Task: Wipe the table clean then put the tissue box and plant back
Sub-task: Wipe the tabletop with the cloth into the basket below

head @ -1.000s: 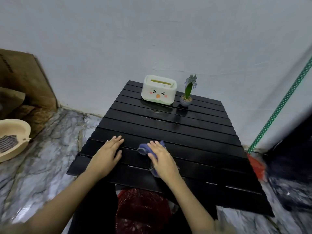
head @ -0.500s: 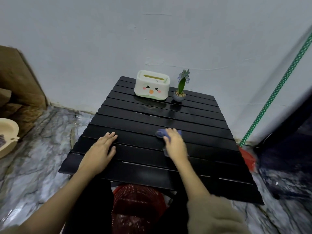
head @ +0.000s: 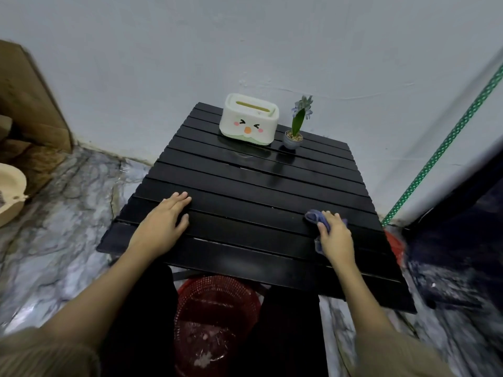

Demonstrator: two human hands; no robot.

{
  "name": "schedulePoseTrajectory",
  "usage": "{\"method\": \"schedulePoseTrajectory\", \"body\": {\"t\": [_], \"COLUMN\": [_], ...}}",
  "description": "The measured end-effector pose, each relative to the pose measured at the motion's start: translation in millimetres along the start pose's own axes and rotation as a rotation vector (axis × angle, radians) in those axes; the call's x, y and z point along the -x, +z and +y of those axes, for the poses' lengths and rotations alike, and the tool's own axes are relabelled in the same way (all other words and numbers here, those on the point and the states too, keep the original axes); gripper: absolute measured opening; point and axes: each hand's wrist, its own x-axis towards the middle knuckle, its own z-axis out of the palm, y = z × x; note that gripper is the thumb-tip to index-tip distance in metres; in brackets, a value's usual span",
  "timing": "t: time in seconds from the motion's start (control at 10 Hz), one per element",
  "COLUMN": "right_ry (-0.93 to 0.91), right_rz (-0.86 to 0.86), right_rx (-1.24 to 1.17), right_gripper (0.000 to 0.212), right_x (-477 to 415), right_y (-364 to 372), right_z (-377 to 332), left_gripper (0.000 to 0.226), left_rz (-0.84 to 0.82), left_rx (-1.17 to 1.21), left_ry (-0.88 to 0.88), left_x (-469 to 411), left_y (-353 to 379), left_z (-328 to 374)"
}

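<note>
A crumpled blue cloth (head: 313,216) is pressed under the right hand (head: 336,236) near the right edge of the black slatted desk (head: 258,186). The left hand (head: 163,224) is laid flat, fingers spread, empty, near the front-left corner. The cream plastic tissue box (head: 249,119) and the small potted plant (head: 295,131) are stood just beside each other at the far edge.
</note>
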Motion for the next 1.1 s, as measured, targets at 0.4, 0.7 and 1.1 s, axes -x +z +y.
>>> {"method": "schedulePoseTrajectory", "body": {"t": [0.4,0.7,1.1], "right_ry": [-0.504,0.218,-0.407], "right_rz": [-0.308,0.096,-0.276], "right_rx": [-0.052,0.118,0.015], "right_gripper": [0.042,0.034,0.041], "right_x": [77.6,4.0,15.0], "right_y": [50.5,-64.1,4.4], "right_z": [-70.6,82.9,-4.2], "left_gripper": [0.044,0.044,0.045], "left_rz": [0.006,0.007,0.014], "left_rx": [0.016,0.011,0.019], "left_ry": [0.004,0.010,0.003], "left_x": [2.0,0.9,1.7], "left_y": [-0.8,0.1,-2.5], "left_z": [-0.3,-1.8,1.0]}}
